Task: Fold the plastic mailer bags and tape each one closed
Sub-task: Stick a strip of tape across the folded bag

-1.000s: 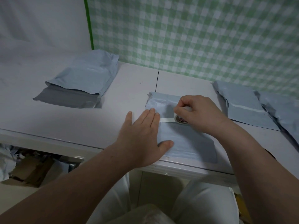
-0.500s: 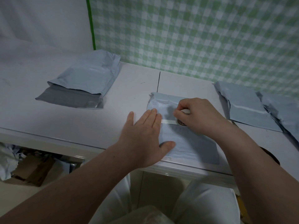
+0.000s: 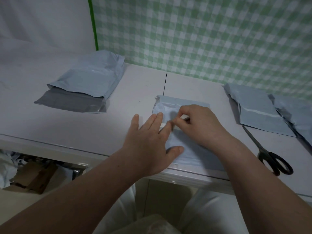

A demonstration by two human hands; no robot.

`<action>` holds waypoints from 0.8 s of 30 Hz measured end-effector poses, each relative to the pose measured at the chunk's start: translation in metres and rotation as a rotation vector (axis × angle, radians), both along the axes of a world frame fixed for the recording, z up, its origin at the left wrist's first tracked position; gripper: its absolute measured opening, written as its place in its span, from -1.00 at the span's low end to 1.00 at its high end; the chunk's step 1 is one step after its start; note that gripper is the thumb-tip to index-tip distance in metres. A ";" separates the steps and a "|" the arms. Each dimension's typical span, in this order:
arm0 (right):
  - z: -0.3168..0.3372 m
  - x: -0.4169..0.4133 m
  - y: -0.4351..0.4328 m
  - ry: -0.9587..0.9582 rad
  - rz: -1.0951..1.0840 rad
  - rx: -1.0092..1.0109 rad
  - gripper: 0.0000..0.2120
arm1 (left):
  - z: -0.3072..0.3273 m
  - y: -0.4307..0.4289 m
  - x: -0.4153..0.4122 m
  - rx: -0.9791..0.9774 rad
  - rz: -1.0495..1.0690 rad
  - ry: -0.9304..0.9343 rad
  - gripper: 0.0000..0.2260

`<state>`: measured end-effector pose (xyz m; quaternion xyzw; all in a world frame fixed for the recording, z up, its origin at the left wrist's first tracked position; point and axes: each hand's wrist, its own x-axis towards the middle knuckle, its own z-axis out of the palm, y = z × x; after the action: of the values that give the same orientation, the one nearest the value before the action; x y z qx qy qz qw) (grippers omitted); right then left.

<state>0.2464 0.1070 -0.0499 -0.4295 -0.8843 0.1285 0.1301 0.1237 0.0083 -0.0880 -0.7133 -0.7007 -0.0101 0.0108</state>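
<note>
Left hand flat on mailer; right hand pinches tape (blurred).

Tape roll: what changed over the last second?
The right hand, gripping the tape roll, slid left along the tape strip toward the left hand, shortening the visible strip. The left hand stayed flat on the folded mailer, pinning the strip's end. Other mailers unmoved.

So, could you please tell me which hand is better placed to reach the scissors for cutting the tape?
The right hand: the scissors lie on its side of the mailer, while the left hand lies flat, pinning the tape end. It pinches the tape, though.
</note>
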 end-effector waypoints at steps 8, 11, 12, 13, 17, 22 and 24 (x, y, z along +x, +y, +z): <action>-0.007 0.001 -0.003 -0.029 -0.028 0.155 -0.75 | -0.003 0.005 0.016 0.070 0.010 -0.067 -0.24; -0.008 0.000 -0.002 -0.031 -0.046 0.184 -0.76 | -0.004 0.006 0.018 0.104 -0.023 -0.093 -0.28; -0.009 0.000 -0.002 -0.026 -0.051 0.186 -0.77 | -0.004 0.006 0.017 0.108 -0.026 -0.093 -0.29; -0.009 0.000 -0.002 -0.018 -0.059 0.181 -0.78 | -0.005 0.005 0.016 0.117 -0.028 -0.089 -0.29; -0.010 0.004 -0.001 0.020 -0.077 0.158 -0.80 | 0.002 -0.002 0.009 0.079 -0.007 -0.052 -0.26; -0.011 0.006 -0.002 0.040 -0.071 0.133 -0.82 | 0.004 -0.008 -0.004 0.054 0.063 -0.026 -0.16; -0.011 0.006 -0.002 0.051 -0.074 0.124 -0.82 | 0.007 -0.012 -0.006 0.042 0.087 -0.020 -0.16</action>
<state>0.2528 0.1048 -0.0606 -0.4495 -0.8705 0.0793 0.1838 0.1172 -0.0036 -0.0814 -0.6815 -0.7309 -0.0314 0.0193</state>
